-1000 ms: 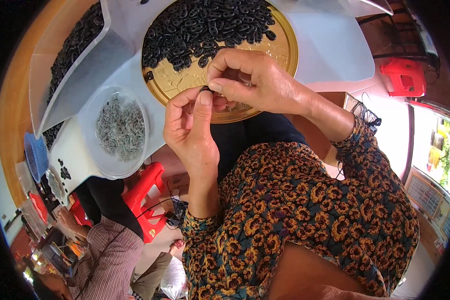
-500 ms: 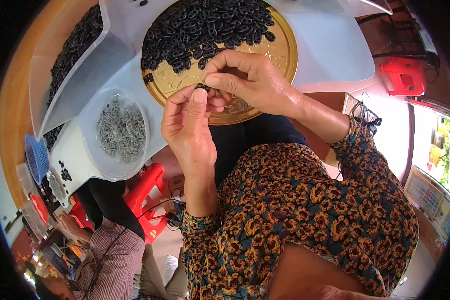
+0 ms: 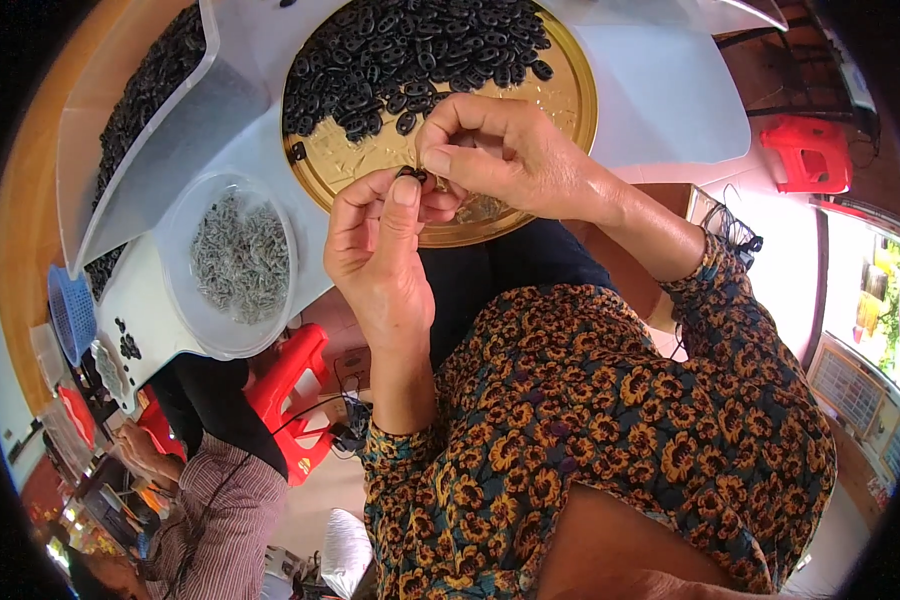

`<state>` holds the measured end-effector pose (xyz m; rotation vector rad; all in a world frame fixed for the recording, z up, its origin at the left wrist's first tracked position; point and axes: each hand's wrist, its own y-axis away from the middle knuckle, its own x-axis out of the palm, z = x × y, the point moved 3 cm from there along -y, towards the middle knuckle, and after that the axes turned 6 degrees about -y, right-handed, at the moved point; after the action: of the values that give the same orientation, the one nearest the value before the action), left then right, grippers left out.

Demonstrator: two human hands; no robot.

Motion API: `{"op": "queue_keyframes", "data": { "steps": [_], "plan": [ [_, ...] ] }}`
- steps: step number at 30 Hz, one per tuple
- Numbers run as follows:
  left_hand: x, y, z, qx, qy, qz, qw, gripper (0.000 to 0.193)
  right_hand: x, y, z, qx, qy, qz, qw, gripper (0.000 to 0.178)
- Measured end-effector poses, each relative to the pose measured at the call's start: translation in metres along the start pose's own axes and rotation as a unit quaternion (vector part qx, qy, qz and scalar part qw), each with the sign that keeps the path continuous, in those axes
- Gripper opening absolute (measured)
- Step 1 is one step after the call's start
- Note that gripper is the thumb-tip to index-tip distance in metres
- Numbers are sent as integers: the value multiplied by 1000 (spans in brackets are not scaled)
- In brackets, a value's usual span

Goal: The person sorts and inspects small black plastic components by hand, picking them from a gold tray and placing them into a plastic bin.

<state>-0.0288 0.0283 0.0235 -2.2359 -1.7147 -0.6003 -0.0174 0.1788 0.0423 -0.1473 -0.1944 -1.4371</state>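
My left hand (image 3: 385,245) pinches a small black oval piece (image 3: 411,174) with holes between thumb and fingers, over the near edge of a round gold tray (image 3: 587,100). Close to its upper right, my right hand (image 3: 520,160) has thumb and forefinger pressed together; whatever is between those tips is too small to make out. Many more black oval pieces (image 3: 410,50) are heaped across the far part of the tray. Left of my hands, a clear round bowl (image 3: 182,255) contains a mound of small grey metal parts (image 3: 240,255), possibly springs.
A large clear bin (image 3: 160,150) of black pieces stands at the far left. Beyond the bowl are a blue basket (image 3: 72,315) and a few loose black pieces (image 3: 128,345). Red stools (image 3: 295,400) stand below the table and at right (image 3: 808,155). Another person's striped sleeve (image 3: 225,510) is lower left.
My right hand has shifted slightly right and up, opening a small gap from the black piece. My left hand keeps its pinch almost in place.
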Motion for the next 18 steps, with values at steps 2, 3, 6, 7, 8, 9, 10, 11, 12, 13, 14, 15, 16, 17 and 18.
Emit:
{"op": "queue_keyframes", "data": {
  "steps": [2, 3, 6, 7, 8, 9, 10, 11, 12, 13, 14, 15, 16, 17, 18],
  "plan": [
    [1, 1, -1, 3, -19, -2, 1000, 14, 0, 0, 0, 4, 0, 2, 1000, 8],
    [2, 1, -1, 3, -19, -2, 1000, 14, 0, 0, 0, 7, 1, 5, 1000, 8],
    [3, 1, -1, 10, -31, 3, 999, 14, -2, 0, -1, -4, 52, -6, 999, 8],
    [4, 1, -1, 7, -38, 1, 999, 14, -3, 0, -1, -4, 52, -6, 999, 8],
    [4, 1, -2, 5, -44, -1, 999, 13, -3, -1, -3, -5, 65, -10, 998, 8],
    [4, 1, -2, 5, -45, -1, 999, 13, -3, -1, -3, -6, 79, -14, 997, 8],
    [4, 2, -2, 10, -50, 1, 999, 13, -4, -1, -2, -6, 78, -14, 997, 8],
    [4, 2, -2, 15, -55, 2, 998, 13, -4, -1, -1, -18, 106, -11, 994, 9],
    [4, 3, -3, 15, -55, 2, 998, 13, -4, -1, 1, -30, 133, -9, 991, 9],
    [4, 3, -4, 18, -70, -2, 997, 13, -4, -2, 3, -30, 133, -8, 991, 9],
    [4, 4, -4, 22, -85, -5, 996, 13, -3, -2, 9, -76, 193, -7, 978, 12],
    [3, 4, -4, 21, -85, -5, 996, 13, -2, -2, 14, -122, 252, -5, 960, 15],
    [2, 4, -4, 22, -103, -4, 994, 13, -3, -3, 17, -121, 252, -4, 960, 15],
    [1, 4, -5, 22, -121, -2, 992, 13, -3, -3, 19, -122, 264, 12, 957, 15],
    [0, 5, -5, 22, -121, -2, 992, 13, -3, -4, 20, -123, 276, 28, 953, 15]
  ]
}}
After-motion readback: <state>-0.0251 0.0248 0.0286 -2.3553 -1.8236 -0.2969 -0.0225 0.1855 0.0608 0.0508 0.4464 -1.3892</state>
